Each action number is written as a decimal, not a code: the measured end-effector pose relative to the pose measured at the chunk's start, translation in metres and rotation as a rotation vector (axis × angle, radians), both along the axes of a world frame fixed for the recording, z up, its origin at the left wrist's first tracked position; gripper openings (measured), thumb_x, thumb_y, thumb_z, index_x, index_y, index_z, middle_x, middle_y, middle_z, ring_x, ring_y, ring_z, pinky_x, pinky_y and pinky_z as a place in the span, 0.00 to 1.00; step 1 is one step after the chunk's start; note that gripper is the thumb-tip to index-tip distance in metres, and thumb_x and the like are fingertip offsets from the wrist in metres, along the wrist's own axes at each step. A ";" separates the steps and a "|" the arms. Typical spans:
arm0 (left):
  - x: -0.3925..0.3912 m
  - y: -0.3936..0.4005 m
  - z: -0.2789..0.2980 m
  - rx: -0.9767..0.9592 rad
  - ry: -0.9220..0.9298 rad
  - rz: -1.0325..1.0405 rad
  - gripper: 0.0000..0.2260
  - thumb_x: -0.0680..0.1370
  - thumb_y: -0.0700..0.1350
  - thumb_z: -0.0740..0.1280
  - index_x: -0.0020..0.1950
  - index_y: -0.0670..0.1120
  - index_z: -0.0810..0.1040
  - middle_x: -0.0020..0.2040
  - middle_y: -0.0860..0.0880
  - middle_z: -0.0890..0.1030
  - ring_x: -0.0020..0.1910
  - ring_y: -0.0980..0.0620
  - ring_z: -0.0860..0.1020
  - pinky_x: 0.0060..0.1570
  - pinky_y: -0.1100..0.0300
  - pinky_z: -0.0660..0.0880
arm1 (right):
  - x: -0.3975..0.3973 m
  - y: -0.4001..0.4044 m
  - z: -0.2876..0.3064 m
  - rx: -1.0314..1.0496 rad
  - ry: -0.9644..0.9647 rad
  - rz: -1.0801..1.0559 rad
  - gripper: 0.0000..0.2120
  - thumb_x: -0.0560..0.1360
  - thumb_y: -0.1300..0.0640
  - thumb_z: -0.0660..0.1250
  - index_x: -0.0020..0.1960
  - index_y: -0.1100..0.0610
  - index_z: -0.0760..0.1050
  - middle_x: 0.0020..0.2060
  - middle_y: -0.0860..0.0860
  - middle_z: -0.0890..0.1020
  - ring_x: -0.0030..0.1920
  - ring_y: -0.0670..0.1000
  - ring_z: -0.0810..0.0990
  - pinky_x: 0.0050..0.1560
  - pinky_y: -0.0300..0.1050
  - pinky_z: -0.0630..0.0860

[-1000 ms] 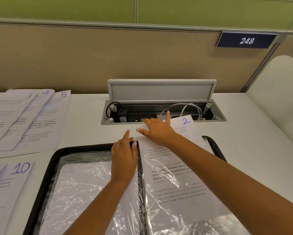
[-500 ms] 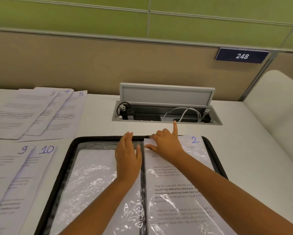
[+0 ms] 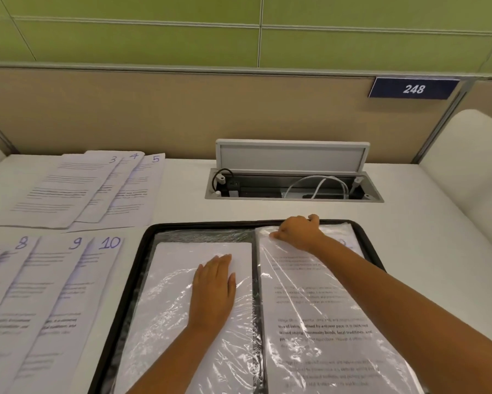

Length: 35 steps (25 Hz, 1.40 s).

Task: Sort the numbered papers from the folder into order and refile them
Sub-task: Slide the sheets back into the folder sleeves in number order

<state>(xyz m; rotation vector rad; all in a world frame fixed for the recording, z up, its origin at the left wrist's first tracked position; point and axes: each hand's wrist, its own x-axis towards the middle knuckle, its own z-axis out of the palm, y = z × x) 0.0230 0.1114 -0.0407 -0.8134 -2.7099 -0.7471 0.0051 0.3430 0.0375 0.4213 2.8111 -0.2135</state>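
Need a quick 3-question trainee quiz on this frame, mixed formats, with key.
1. True or false: the left hand lies flat on the folder's left sleeve.
2. Which loose sheet lies nearest the folder? A) 3 B) 10 C) 7
3. Fill in: the right hand grips the top edge of the ___ sleeve.

Key: 1 true. 2 B, sheet 10. 3 right.

Both forearms bare, no sleeves; left hand (image 3: 213, 290) and right hand (image 3: 297, 232) ungloved, ringless

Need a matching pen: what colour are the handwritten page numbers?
Blue-purple ink, as on the 10; head view.
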 end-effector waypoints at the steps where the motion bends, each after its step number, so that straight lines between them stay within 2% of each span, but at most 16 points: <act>1: 0.000 0.000 0.000 0.000 0.004 -0.004 0.20 0.78 0.49 0.53 0.62 0.41 0.76 0.56 0.44 0.80 0.57 0.45 0.78 0.60 0.44 0.70 | -0.002 0.001 0.001 -0.023 -0.015 -0.004 0.22 0.79 0.39 0.53 0.33 0.51 0.68 0.40 0.49 0.76 0.53 0.52 0.77 0.67 0.57 0.55; 5: -0.003 -0.001 -0.001 -0.001 0.005 -0.001 0.20 0.78 0.49 0.53 0.62 0.41 0.76 0.56 0.45 0.80 0.57 0.45 0.78 0.61 0.45 0.70 | -0.004 0.009 -0.005 -0.067 -0.042 -0.021 0.24 0.79 0.38 0.50 0.33 0.53 0.68 0.42 0.51 0.77 0.56 0.53 0.77 0.71 0.60 0.50; 8: -0.002 0.000 -0.001 0.006 0.000 -0.013 0.20 0.78 0.49 0.53 0.62 0.42 0.76 0.57 0.45 0.80 0.57 0.46 0.77 0.61 0.45 0.70 | 0.000 0.018 -0.006 0.096 -0.016 0.042 0.24 0.77 0.36 0.55 0.45 0.54 0.78 0.52 0.52 0.78 0.60 0.53 0.73 0.71 0.63 0.47; 10: -0.004 0.000 -0.003 0.009 0.016 -0.015 0.20 0.78 0.49 0.53 0.62 0.41 0.76 0.56 0.45 0.80 0.57 0.45 0.78 0.60 0.45 0.71 | 0.011 0.033 -0.006 0.222 0.003 0.049 0.24 0.74 0.34 0.57 0.53 0.52 0.78 0.58 0.52 0.75 0.63 0.54 0.69 0.71 0.64 0.46; 13: -0.003 -0.001 -0.002 0.020 0.041 -0.027 0.20 0.78 0.49 0.53 0.61 0.41 0.76 0.55 0.45 0.80 0.55 0.45 0.78 0.59 0.46 0.73 | 0.034 0.068 -0.006 0.268 0.018 -0.145 0.25 0.73 0.34 0.59 0.57 0.51 0.76 0.63 0.52 0.71 0.66 0.55 0.66 0.71 0.64 0.48; 15: -0.006 0.000 -0.001 0.024 0.042 -0.027 0.20 0.78 0.48 0.53 0.60 0.41 0.77 0.55 0.45 0.80 0.55 0.46 0.78 0.58 0.48 0.73 | 0.049 0.085 -0.002 0.208 0.035 -0.380 0.24 0.74 0.36 0.61 0.60 0.54 0.75 0.65 0.55 0.69 0.67 0.57 0.64 0.71 0.62 0.54; 17: -0.006 -0.001 -0.002 0.016 0.031 -0.027 0.19 0.77 0.49 0.53 0.60 0.41 0.76 0.55 0.45 0.80 0.55 0.46 0.78 0.58 0.50 0.73 | 0.058 0.080 0.004 0.102 0.165 -0.502 0.21 0.75 0.40 0.63 0.59 0.55 0.74 0.66 0.56 0.68 0.67 0.59 0.64 0.69 0.59 0.59; 20: -0.005 -0.002 -0.005 0.038 -0.001 -0.035 0.21 0.78 0.50 0.52 0.64 0.42 0.74 0.58 0.46 0.79 0.58 0.46 0.77 0.61 0.49 0.71 | 0.072 0.023 0.005 -0.034 0.454 -0.367 0.14 0.75 0.44 0.65 0.55 0.51 0.75 0.68 0.54 0.68 0.69 0.56 0.63 0.69 0.55 0.60; 21: -0.005 -0.002 -0.006 0.065 -0.014 -0.026 0.21 0.78 0.50 0.52 0.66 0.42 0.72 0.60 0.45 0.77 0.59 0.47 0.76 0.62 0.48 0.70 | 0.080 -0.008 0.002 -0.094 0.458 -0.267 0.15 0.74 0.44 0.65 0.57 0.49 0.73 0.71 0.53 0.65 0.72 0.55 0.59 0.71 0.54 0.57; 24: -0.001 0.000 0.005 0.095 0.026 0.022 0.22 0.80 0.53 0.49 0.69 0.44 0.66 0.64 0.44 0.75 0.62 0.45 0.73 0.64 0.44 0.66 | 0.113 -0.097 -0.016 -0.249 0.277 0.007 0.24 0.76 0.43 0.62 0.69 0.47 0.63 0.76 0.47 0.48 0.76 0.53 0.42 0.75 0.55 0.40; 25: 0.003 0.001 0.012 0.068 0.058 0.034 0.22 0.81 0.54 0.46 0.69 0.45 0.65 0.65 0.44 0.74 0.64 0.44 0.72 0.65 0.43 0.64 | 0.121 -0.112 -0.024 -0.271 0.278 0.046 0.26 0.76 0.43 0.62 0.71 0.47 0.61 0.76 0.47 0.46 0.76 0.52 0.40 0.75 0.55 0.37; 27: 0.020 0.002 0.020 0.021 0.095 0.012 0.24 0.81 0.56 0.42 0.70 0.46 0.64 0.68 0.45 0.70 0.67 0.45 0.66 0.70 0.45 0.55 | 0.131 -0.115 -0.039 -0.256 0.402 0.081 0.24 0.77 0.44 0.62 0.70 0.47 0.63 0.76 0.46 0.49 0.76 0.50 0.46 0.74 0.50 0.36; 29: 0.042 -0.008 0.013 -0.031 0.074 -0.033 0.25 0.81 0.57 0.41 0.71 0.48 0.64 0.69 0.47 0.69 0.69 0.46 0.63 0.69 0.48 0.47 | 0.137 -0.104 -0.047 -0.207 0.485 0.059 0.23 0.76 0.39 0.56 0.68 0.45 0.66 0.75 0.45 0.54 0.75 0.48 0.52 0.72 0.48 0.40; 30: 0.051 -0.017 0.005 -0.071 0.040 -0.047 0.25 0.81 0.57 0.41 0.70 0.48 0.64 0.69 0.47 0.70 0.69 0.47 0.62 0.68 0.49 0.46 | 0.142 -0.096 -0.049 -0.187 0.477 0.030 0.26 0.75 0.35 0.51 0.69 0.45 0.65 0.75 0.43 0.53 0.75 0.47 0.52 0.72 0.47 0.42; 32: 0.061 -0.040 -0.011 -0.162 -0.019 -0.055 0.25 0.81 0.58 0.42 0.71 0.49 0.64 0.68 0.48 0.73 0.69 0.49 0.61 0.68 0.52 0.45 | 0.158 -0.074 -0.058 -0.127 0.391 -0.028 0.35 0.72 0.30 0.40 0.74 0.44 0.57 0.74 0.41 0.47 0.75 0.46 0.47 0.73 0.44 0.41; 35: 0.060 -0.073 -0.020 -0.247 -0.024 -0.070 0.24 0.81 0.59 0.43 0.72 0.51 0.64 0.70 0.51 0.70 0.70 0.51 0.60 0.69 0.54 0.44 | 0.190 -0.034 -0.064 0.000 0.330 -0.132 0.39 0.70 0.30 0.27 0.76 0.45 0.47 0.74 0.41 0.44 0.76 0.46 0.44 0.73 0.45 0.39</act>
